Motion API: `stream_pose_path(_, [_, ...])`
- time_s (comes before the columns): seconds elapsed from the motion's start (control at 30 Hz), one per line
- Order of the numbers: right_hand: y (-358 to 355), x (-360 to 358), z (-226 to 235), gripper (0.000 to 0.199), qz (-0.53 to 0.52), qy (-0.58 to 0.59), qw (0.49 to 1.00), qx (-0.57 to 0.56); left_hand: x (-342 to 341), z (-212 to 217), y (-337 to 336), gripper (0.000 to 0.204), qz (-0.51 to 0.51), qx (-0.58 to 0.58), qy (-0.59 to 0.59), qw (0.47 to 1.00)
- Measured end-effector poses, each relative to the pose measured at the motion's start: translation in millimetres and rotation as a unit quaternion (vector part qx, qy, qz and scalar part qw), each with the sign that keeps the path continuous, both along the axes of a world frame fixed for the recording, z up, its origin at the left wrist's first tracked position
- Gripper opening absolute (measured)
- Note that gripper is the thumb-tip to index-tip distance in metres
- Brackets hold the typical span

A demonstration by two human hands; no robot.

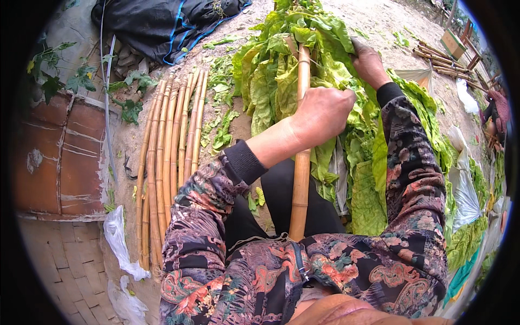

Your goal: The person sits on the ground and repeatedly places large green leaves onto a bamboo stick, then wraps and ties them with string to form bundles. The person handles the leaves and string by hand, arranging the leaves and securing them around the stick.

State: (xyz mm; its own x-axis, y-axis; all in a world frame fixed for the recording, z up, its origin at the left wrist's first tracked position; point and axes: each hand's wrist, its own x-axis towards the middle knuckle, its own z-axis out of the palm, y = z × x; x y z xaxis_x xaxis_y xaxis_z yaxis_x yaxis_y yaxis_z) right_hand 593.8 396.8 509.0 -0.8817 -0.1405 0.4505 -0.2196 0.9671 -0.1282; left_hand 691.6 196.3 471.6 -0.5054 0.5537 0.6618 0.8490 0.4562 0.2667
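Observation:
A bamboo pole (pixel 300 187) runs away from my lap, its far part hung with broad yellow-green leaves (pixel 269 81) that look like tobacco. My left hand (pixel 324 114) is closed in a fist above the pole; whatever its fingers pinch is hidden or too fine to make out. Farther off and to the right, my right hand (pixel 369 62) grips the edge of the leaf bunch, with its fingers partly hidden by the leaves. More large leaves (pixel 369 192) lie in a heap to the right of the pole, below my right forearm.
Several bare bamboo poles (pixel 168 141) lie side by side to the left. Black sheeting with blue edging (pixel 149 27) is at the far left, near a rusty metal panel (pixel 62 154). White plastic (pixel 122 241) lies on the ground. More poles (pixel 447 65) are at the far right, near another person (pixel 497 111).

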Motion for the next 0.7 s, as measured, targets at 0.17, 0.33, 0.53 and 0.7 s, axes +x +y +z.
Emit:
stream_pose_path(0.17, [-20, -43, -55, 0.035, 0.162, -0.009, 0.975, 0.149, -137, 74, -3, 0.022, 0.059, 0.112, 0.019, 0.992])
stream_pose_path(0.33, [3, -64, -128, 0.043, 0.236, -0.058, 0.887, -0.394, -280, -18, -86, 0.023, 0.215, 0.057, -0.286, 0.932])
stream_pose_path(0.53, [0, -123, -154, 0.032, 0.156, -0.028, 0.734, -0.661, -280, -184, -42, 0.026, 0.267, 0.026, -0.414, 0.87])
stream_pose_path(0.7, [17, -149, -178, 0.034, 0.084, -0.048, 0.743, -0.663, -262, -216, -32, 0.022, 0.244, 0.132, -0.481, 0.832])
